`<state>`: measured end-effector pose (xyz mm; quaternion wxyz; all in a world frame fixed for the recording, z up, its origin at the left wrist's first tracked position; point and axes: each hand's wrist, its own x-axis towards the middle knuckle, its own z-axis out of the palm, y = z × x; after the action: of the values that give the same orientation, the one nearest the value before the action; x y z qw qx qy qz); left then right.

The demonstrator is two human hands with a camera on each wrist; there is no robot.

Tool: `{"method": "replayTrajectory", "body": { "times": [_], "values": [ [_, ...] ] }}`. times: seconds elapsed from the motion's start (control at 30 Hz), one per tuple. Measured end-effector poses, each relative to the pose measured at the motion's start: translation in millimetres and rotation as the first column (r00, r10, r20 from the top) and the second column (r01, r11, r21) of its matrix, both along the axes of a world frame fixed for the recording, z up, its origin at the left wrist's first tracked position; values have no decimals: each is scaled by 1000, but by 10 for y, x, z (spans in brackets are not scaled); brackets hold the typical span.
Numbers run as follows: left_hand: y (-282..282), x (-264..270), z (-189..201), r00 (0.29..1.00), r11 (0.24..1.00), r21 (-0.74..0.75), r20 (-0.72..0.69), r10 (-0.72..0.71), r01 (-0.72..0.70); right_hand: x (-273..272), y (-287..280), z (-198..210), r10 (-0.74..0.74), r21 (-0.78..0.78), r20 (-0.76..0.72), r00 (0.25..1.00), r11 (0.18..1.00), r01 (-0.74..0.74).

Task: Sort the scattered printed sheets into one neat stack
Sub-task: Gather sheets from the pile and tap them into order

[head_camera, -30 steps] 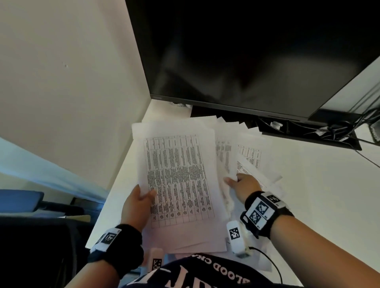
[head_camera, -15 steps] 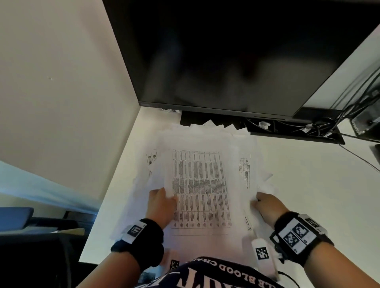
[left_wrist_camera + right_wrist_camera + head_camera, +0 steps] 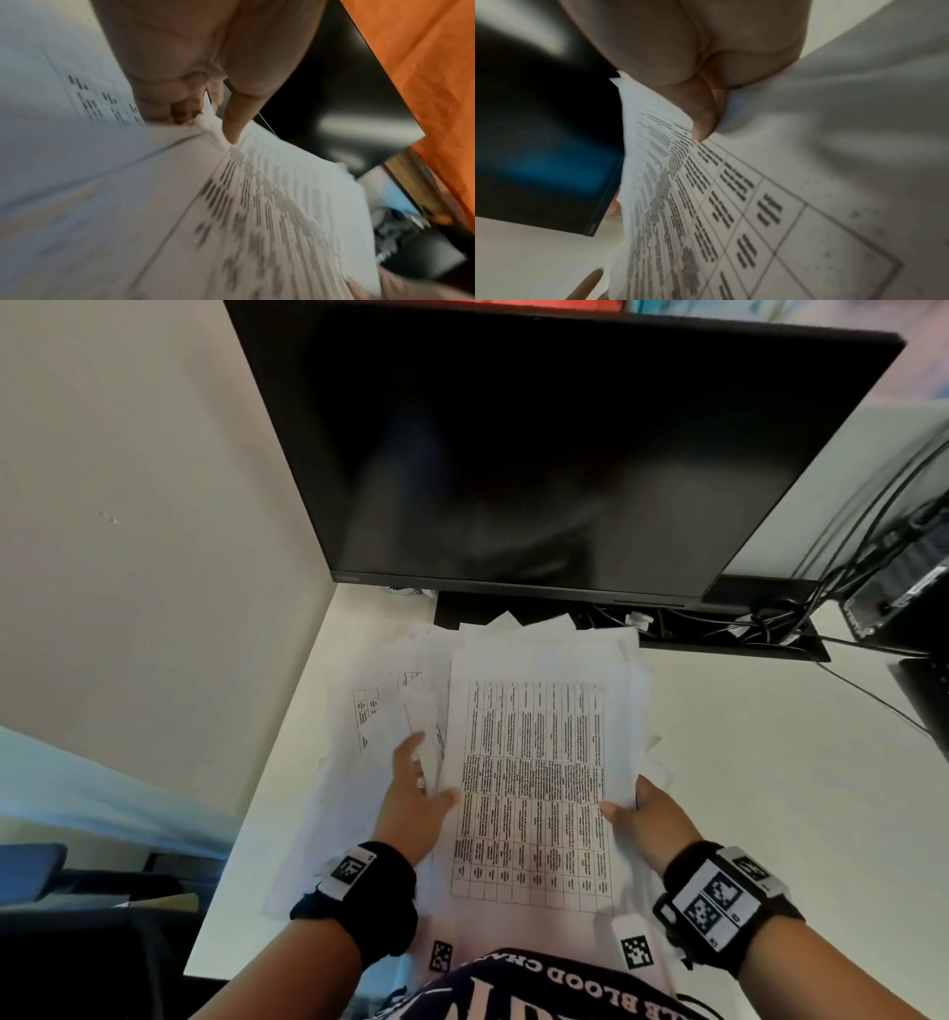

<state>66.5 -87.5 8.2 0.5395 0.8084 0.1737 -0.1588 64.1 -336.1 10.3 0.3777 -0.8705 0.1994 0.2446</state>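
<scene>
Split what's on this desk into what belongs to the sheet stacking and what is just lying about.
Job: gathered stack of printed sheets, loose sheets to its left, left hand, right hand.
Lying about: monitor, cables, white desk.

dark monitor [image 3: 539, 454] on white desk [image 3: 770, 788], tangled cables [image 3: 770, 618] behind

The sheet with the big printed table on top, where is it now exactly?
In the head view the top sheet lies on the paper pile in front of the dark monitor, between the left hand and the right hand, whose thumb pinches its right edge.
</scene>
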Motion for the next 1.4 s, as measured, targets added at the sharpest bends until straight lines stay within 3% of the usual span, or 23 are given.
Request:
{"method": "replayTrajectory", "body": {
  "times": [0.1,0.17,0.33,0.47,0.53,0.67,0.87,0.97,1.03,1.13,1.2,1.3,1.4],
  "values": [
    [63,64,79,985,965,-202,-8,171,-169,-65,-19,102,-25,54,51,998,998,22],
    [84,103,86,988,952,-265,-12,155,-153,-88,-20,165,-37,104,92,995,994,27],
    [12,198,220,997,981,-195,68,21,-8,-62,13,361,-95,276,196,976,960,38],
    [51,286,343,963,991,19,239,123,-131,-13,32,505,-170,369,251,953,927,68],
    [92,318,436,926,981,54,342,159,-189,10,65,628,-208,381,309,928,921,79],
    [103,375,779,900,993,-103,424,102,-64,50,163,933,-239,399,421,875,915,57],
    [96,476,1287,860,955,-295,489,145,7,317,61,1008,-262,461,549,794,887,-26],
    [140,526,1483,856,938,-344,495,145,40,446,-38,1089,-206,477,569,796,871,-116],
    [202,566,1547,858,937,-345,497,129,59,489,-118,1116,-100,423,529,843,892,-160],
    [336,625,1551,887,920,-383,449,106,84,488,-140,1124,-45,466,450,892,864,-191],
    [399,654,1502,905,915,-378,424,34,142,483,-69,1152,-47,470,492,870,855,-219],
    [397,668,1459,908,903,-358,412,-74,236,499,80,1203,-179,563,534,826,805,-189],
    [365,718,1500,892,943,-190,417,-174,273,542,191,1280,-210,642,538,817,730,-235]
  ]
}}
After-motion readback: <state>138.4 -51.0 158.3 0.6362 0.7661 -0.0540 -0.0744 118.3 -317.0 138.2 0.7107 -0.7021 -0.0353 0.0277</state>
